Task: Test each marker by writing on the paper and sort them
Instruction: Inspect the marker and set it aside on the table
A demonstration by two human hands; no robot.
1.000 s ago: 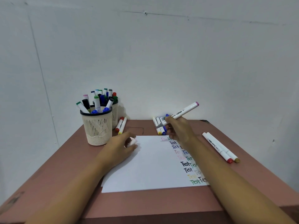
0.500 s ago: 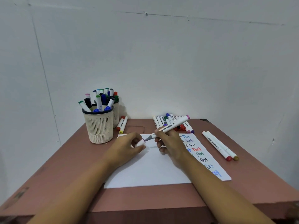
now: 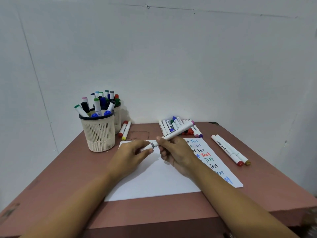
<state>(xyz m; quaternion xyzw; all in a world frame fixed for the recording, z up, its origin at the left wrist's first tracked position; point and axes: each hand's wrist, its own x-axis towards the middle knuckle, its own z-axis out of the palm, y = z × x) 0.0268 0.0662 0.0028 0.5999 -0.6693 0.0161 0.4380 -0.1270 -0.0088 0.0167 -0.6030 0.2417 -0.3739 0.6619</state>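
Plainly, the table (image 3: 72,176) is a flat, matte, reddish-brown slab set against a pale painted wall (image 3: 171,57). A smooth white sheet of paper (image 3: 154,182) lies on it, reaching from near the front edge towards the far edge. At the far left corner stands a cream plastic cup (image 3: 100,134) with slotted walls and a dark rim, packed with upright markers. A second cup (image 3: 117,119) stands just behind it, also full. Two markers (image 3: 125,130), capped red and yellow, lie side by side just right of the cups. A row of markers (image 3: 169,126) lies along the far edge, beyond the paper. Another pair (image 3: 228,149), with red and olive ends, lies between the paper and the right edge.

Both forearms cross the sheet and hide part of it, and the right hand (image 3: 178,152) covers the start of the handwritten words (image 3: 205,154) down the paper's right side.

The marker (image 3: 178,130) is a slim white barrel with small print, a pink far end and a grey collar. The right hand grips it above the paper's far edge, slanting up to the right. The left hand (image 3: 130,158) pinches a white cap (image 3: 146,148) at that grey collar. Whether the cap is pushed home cannot be told.
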